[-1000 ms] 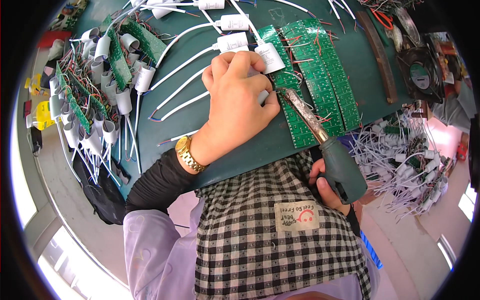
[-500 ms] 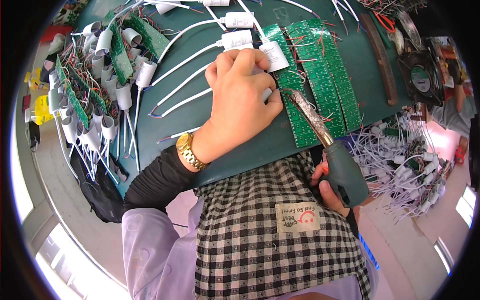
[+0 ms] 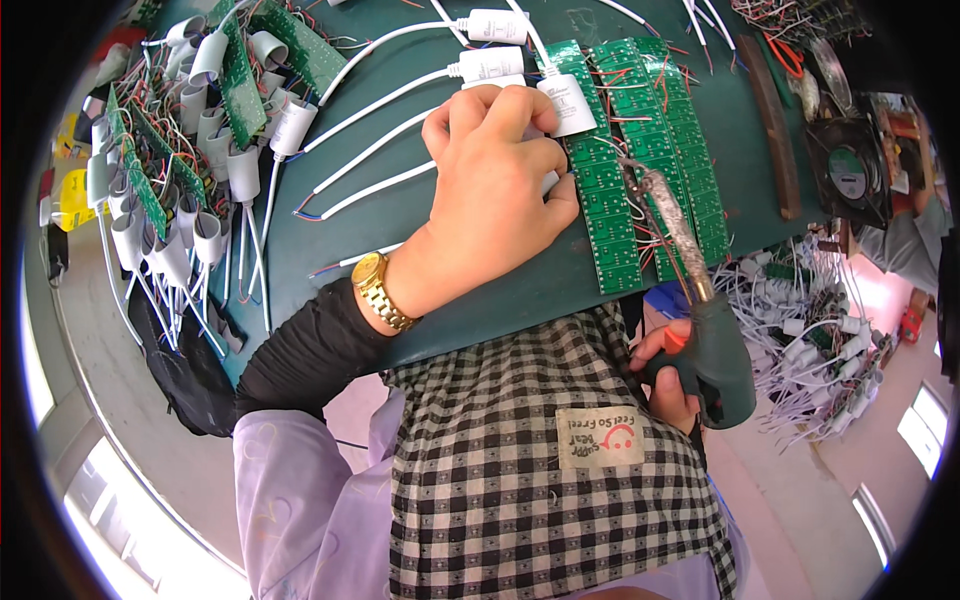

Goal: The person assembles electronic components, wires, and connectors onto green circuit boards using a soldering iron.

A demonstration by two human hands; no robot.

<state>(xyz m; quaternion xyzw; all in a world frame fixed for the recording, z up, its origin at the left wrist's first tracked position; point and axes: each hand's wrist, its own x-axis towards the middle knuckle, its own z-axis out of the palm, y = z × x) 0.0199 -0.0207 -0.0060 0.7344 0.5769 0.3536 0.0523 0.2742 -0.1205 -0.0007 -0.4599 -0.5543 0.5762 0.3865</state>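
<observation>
My left hand [image 3: 497, 175], with a gold watch at the wrist, is closed over a white cylindrical housing [image 3: 550, 181], mostly hidden under the fingers. Its fingertips are at the left edge of the nearest green circuit board strip [image 3: 606, 215]. Another white housing [image 3: 570, 105] with a cable lies across that strip, just beyond the fingers. Low on the right, my right hand [image 3: 668, 378] grips a dark green soldering gun [image 3: 727, 365] with a red trigger. Its silvery barrel [image 3: 672, 212] slants up over the board strips, the tip apart from my left fingers.
More white housings [image 3: 492, 65] with cables lie on the green table [image 3: 400, 240]. Boards with housings [image 3: 240, 175] are heaped at the left. At the right are a brown bar [image 3: 768, 130], a black fan [image 3: 848, 172] and a pile of cabled housings [image 3: 825, 350].
The soldering gun's tip has moved right, away from my left fingers and over the board strips. My left hand keeps its closed hold at the strip's edge. The view has shifted slightly.
</observation>
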